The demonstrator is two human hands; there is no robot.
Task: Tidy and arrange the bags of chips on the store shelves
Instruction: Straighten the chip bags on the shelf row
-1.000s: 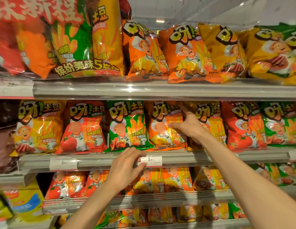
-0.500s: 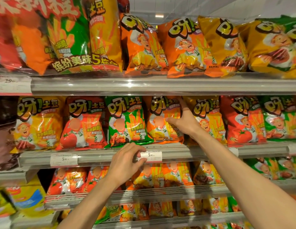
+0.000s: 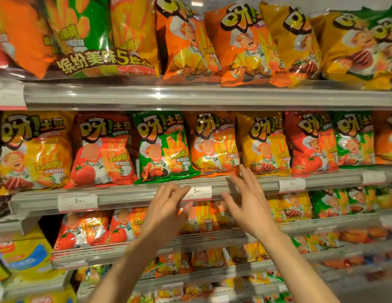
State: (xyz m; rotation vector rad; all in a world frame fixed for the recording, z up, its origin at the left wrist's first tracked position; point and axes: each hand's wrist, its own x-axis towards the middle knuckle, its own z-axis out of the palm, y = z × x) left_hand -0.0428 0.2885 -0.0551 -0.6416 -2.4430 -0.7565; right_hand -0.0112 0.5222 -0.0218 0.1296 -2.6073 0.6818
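Reaching toward the middle shelf (image 3: 129,194) of a snack aisle, a person works with both hands just below a row of chip bags. The left hand (image 3: 166,207), at about 6 o'clock in the view, has its fingers loosely bent with the fingertips (image 3: 186,189) at the left edge of a white price tag (image 3: 199,192); it appears to touch or pinch the tag, perhaps to straighten it, though actual contact cannot be confirmed. The right hand (image 3: 248,201), just to the 3 o'clock side of it, is spread wide with fingers straight and apart, gripping nothing, its tips near the shelf rail beneath the orange bag (image 3: 214,143).

Eight bags front the middle shelf, standing upright and face-out so shoppers can read them: from 9 o'clock to 3 o'clock, a yellow bag (image 3: 35,149), a red bag (image 3: 103,149), a green bag (image 3: 164,145), the orange one, another yellow (image 3: 263,143), another red (image 3: 311,141), another green (image 3: 352,138) and an orange one cut off at the frame edge. That makes two of each colour. Three price tags are legible along the rail, and a fourth, further right, is too blurred to read.

At 12 o'clock, larger bags (image 3: 241,47) lean unevenly on the top shelf (image 3: 190,96). More small bags fill the lower shelves, too blurred to count. Judging by the neat middle row, tidying there looks nearly done.
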